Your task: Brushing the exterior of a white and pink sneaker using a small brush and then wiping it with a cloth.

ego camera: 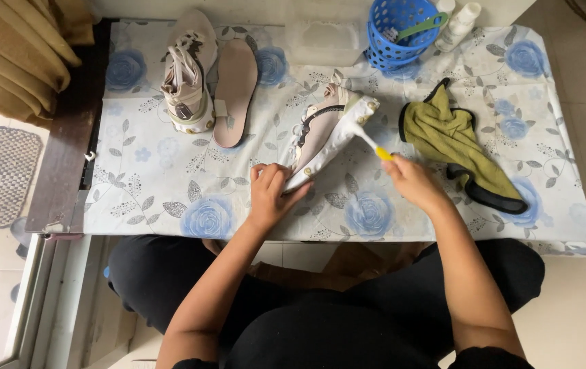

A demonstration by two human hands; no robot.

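Two bare hands work over a low table (170, 184) covered in a white cloth printed with blue roses. The left hand (270, 195) has its fingers curled and pressed together around the near end of one pale sneaker (324, 133), which lies on its side near the middle of the table, its sole edge turned up toward the right. The right hand (412, 179) is closed round the yellow handle of one small brush (368, 140) — a toothbrush by its shape — and the white head of it touches the sneaker's sole edge at the far end.

A second sneaker (187, 89) of the same pale colour stands upright at the far left of the table, laces loose. Just to its right lies one beige insole (235, 89), flat, close beside the shoe. So: two shoes and one insole.

To the right of the held sneaker, one olive-green cloth (453, 140) with dark edging lies crumpled, near the right hand but apart from it. At the far edge stands one blue plastic basket (392, 34) with a green-handled tool in it, one clear plastic tub (326, 41) to its left, and two white bottles (458, 24) to its right — their tops partly cut off by the frame.
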